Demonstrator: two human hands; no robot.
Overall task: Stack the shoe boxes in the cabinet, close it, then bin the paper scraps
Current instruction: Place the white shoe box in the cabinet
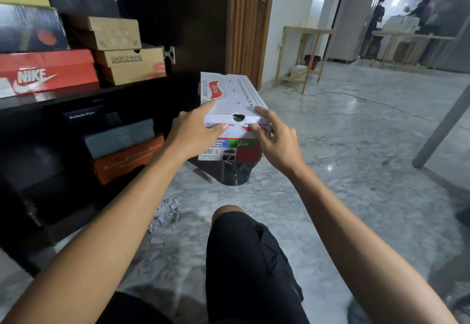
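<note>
White Skechers shoe box (pixel 229 99) is hanging in the air just beside the cabinet (pixel 178 18), both hands gripping its near end: left hand (pixel 195 130), right hand (pixel 272 138). Probably light, stiff cardboard; lid looking loose, so clamping lid and base together.

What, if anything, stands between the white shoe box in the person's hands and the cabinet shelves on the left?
Nothing visible does. The white shoe box is held by the left hand and right hand just right of the open cabinet. The gap between them is open air, but boxes already fill much of both shelves.
</note>
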